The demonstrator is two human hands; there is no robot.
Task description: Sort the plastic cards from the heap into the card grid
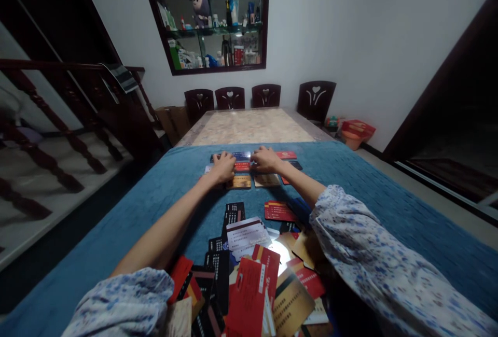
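Cards lie in rows on a blue cloth (182,171). My left hand (224,167) rests over the left part of these rows, its fingers bent, apart and touching the cards. Opposite it, my right hand (265,160) has its fingers curled together at the cards; what they grip is hidden. Between the hands lie a dark blue card (241,155) and a red card (241,167). A gold card (238,182) and a pale tan card (266,180) are nearer me. Past my right fingers, another red card (286,155) lies flat.
A loose heap of cards, including a red card (246,295), a white card (247,236) and a black card (218,277), spreads below my forearms. Beyond the cloth, the bare tabletop (252,125) reaches dark chairs (266,96). A wooden railing (58,114) stands left.
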